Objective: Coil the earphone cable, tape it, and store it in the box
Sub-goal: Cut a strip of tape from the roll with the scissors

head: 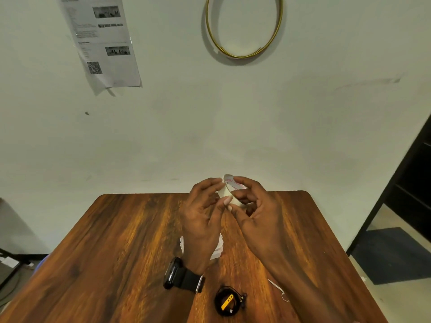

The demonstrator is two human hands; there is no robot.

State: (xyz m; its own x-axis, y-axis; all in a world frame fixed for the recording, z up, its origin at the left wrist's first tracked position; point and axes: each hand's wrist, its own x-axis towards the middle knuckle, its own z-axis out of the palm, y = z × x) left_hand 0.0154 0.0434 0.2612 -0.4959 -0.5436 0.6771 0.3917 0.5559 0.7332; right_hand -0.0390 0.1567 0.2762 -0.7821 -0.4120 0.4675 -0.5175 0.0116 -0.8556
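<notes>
Above the far half of the wooden table (116,252), both hands hold a white roll of tape (229,191) with red print inside its core. My left hand (203,220) pinches the roll's left side with fingertips. My right hand (258,213) grips it from the right. The earphone cable (227,301) lies coiled in a black ring with an orange piece, near the table's front edge, between my forearms. A clear plastic box (218,248) sits on the table, mostly hidden under my left hand.
A black watch (177,273) is on my left wrist. A thin white wire piece (279,291) lies by my right forearm. A paper sheet (102,40) and a gold hoop (245,26) hang on the wall. A dark shelf (410,187) stands at right.
</notes>
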